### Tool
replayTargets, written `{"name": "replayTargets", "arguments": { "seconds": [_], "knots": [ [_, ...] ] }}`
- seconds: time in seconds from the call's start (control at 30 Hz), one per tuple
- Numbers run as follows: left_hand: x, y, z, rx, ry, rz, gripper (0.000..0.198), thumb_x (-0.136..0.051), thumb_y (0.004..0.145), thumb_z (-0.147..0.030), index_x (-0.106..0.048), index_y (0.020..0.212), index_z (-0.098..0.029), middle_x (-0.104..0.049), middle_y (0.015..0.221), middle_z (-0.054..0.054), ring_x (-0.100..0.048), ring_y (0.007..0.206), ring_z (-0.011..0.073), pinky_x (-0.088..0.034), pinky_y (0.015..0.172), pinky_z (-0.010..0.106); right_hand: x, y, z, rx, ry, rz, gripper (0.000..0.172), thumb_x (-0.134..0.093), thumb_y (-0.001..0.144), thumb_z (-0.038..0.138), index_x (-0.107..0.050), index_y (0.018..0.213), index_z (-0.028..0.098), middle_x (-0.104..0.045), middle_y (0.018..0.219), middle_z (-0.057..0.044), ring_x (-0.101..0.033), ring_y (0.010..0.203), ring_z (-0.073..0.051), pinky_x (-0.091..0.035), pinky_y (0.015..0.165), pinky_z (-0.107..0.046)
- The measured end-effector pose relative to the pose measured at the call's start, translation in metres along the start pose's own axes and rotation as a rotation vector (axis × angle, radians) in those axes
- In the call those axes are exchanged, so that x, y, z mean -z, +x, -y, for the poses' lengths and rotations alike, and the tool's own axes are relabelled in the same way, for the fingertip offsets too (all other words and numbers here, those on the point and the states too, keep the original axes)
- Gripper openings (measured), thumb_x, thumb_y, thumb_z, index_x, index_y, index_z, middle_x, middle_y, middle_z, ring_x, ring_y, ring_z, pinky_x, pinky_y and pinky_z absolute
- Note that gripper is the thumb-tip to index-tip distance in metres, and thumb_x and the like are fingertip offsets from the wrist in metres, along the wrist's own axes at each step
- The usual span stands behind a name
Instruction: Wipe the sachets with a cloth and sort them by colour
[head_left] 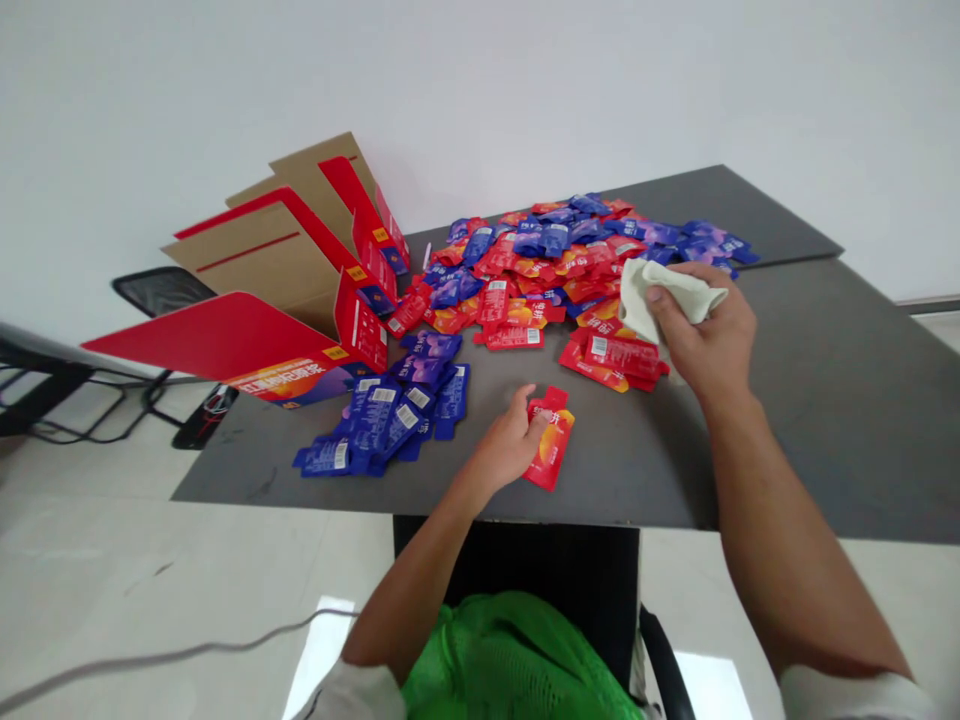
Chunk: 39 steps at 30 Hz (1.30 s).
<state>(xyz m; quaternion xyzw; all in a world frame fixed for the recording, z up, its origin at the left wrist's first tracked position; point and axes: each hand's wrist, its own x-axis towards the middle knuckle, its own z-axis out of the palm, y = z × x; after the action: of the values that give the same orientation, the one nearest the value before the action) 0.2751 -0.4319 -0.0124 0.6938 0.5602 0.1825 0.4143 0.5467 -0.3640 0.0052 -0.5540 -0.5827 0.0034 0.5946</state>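
Note:
My left hand (511,440) is closed on the left edge of a red pouch (551,445) near the table's front edge, thumb on its printed front. In my right hand (712,335) is a folded white cloth (667,295), pinched between thumb and fingers above the table. Just left of and below the cloth lie several red pouches (615,358). Overlapping blue pouches (386,415) lie to the left of my left hand. A large mixed heap of red and blue pouches (529,265) spreads across the back.
Open red cardboard boxes (300,350) with brown insides stand at the left of the grey table (825,420). A black chair (525,560) is below the front edge. A grey cable (180,650) crosses the floor at lower left.

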Motion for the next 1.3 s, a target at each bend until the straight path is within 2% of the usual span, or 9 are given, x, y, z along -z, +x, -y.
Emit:
{"name": "replayTargets", "arguments": {
  "seconds": [0.17,0.33,0.5,0.57,0.7,0.8,1.07,1.2,1.3],
  "knots": [
    [0.001,-0.017,0.0,-0.06,0.274,-0.106,0.067,-0.04,0.108,-0.04,-0.02,0.165,-0.012,-0.065,0.14,0.022,-0.066,0.126,0.0319,-0.052,0.106,0.047,-0.002,-0.003,0.0,-0.013,-0.006,0.088,0.042,-0.068,0.095,0.053,-0.069,0.123,0.022,-0.075,0.119,-0.01,-0.069,0.1,-0.025,-0.055,0.094,-0.046],
    [-0.01,-0.063,0.013,-0.355,0.58,-0.29,0.055,-0.052,0.105,-0.039,-0.043,0.156,-0.02,-0.056,0.148,0.019,-0.056,0.135,0.0327,-0.051,0.11,0.053,-0.005,-0.004,0.002,-0.047,-0.02,0.145,0.045,-0.067,0.094,0.054,-0.068,0.126,0.023,-0.074,0.122,-0.011,-0.07,0.104,-0.029,-0.056,0.094,-0.048],
    [-0.025,-0.092,0.038,-0.644,0.709,-0.223,0.049,-0.065,0.1,-0.04,-0.058,0.144,-0.021,-0.061,0.148,0.012,-0.054,0.139,0.0286,-0.051,0.116,0.044,-0.005,-0.009,0.025,-0.024,-0.047,0.246,0.046,-0.065,0.094,0.054,-0.067,0.128,0.023,-0.073,0.124,-0.012,-0.07,0.107,-0.031,-0.056,0.096,-0.051],
    [-0.028,-0.093,0.048,-0.708,0.729,-0.218,0.045,-0.065,0.101,-0.041,-0.061,0.14,-0.02,-0.062,0.148,0.011,-0.055,0.14,0.027,-0.051,0.115,0.041,-0.003,-0.022,0.043,0.084,-0.041,0.352,0.041,-0.066,0.095,0.049,-0.066,0.128,0.024,-0.073,0.124,-0.011,-0.07,0.111,-0.03,-0.056,0.099,-0.049],
    [-0.029,-0.092,0.061,-0.756,0.727,-0.213,0.042,-0.065,0.101,-0.039,-0.063,0.137,-0.018,-0.067,0.143,0.011,-0.061,0.135,0.0249,-0.053,0.114,0.038,-0.002,-0.069,0.078,0.42,-0.062,0.782,0.039,-0.066,0.096,0.028,-0.061,0.135,0.025,-0.07,0.13,-0.01,-0.066,0.118,-0.029,-0.057,0.096,-0.043],
    [-0.027,-0.091,0.063,-0.75,0.713,-0.214,0.041,-0.066,0.101,-0.039,-0.065,0.136,-0.017,-0.072,0.136,0.011,-0.066,0.127,0.0238,-0.055,0.111,0.037,-0.009,-0.097,0.078,0.558,-0.13,0.957,0.045,-0.066,0.092,0.015,-0.059,0.135,0.023,-0.069,0.131,-0.01,-0.065,0.118,-0.029,-0.058,0.093,-0.041],
    [-0.022,-0.085,0.062,-0.812,0.637,-0.242,0.039,-0.064,0.102,-0.042,-0.067,0.132,-0.017,-0.074,0.135,0.007,-0.069,0.127,0.019,-0.058,0.104,0.032,-0.042,-0.049,0.03,0.53,-0.386,0.829,0.042,-0.063,0.094,0.019,-0.061,0.135,0.02,-0.069,0.125,-0.015,-0.066,0.111,-0.031,-0.057,0.09,-0.043],
    [-0.023,-0.085,0.062,-0.805,0.613,-0.246,0.038,-0.065,0.102,-0.041,-0.068,0.131,-0.017,-0.075,0.133,0.008,-0.07,0.126,0.0196,-0.057,0.106,0.032,-0.027,-0.052,0.057,0.49,-0.322,0.674,0.045,-0.063,0.096,0.024,-0.057,0.14,0.021,-0.066,0.131,-0.016,-0.063,0.119,-0.032,-0.055,0.099,-0.046],
    [-0.022,-0.086,0.06,-0.787,0.603,-0.234,0.036,-0.067,0.1,-0.04,-0.069,0.128,-0.017,-0.08,0.119,0.008,-0.075,0.112,0.0207,-0.06,0.099,0.033,-0.011,-0.085,0.08,0.541,-0.166,0.825,0.046,-0.061,0.097,0.024,-0.055,0.142,0.025,-0.066,0.135,-0.013,-0.063,0.124,-0.029,-0.056,0.099,-0.043]
  ]
}}
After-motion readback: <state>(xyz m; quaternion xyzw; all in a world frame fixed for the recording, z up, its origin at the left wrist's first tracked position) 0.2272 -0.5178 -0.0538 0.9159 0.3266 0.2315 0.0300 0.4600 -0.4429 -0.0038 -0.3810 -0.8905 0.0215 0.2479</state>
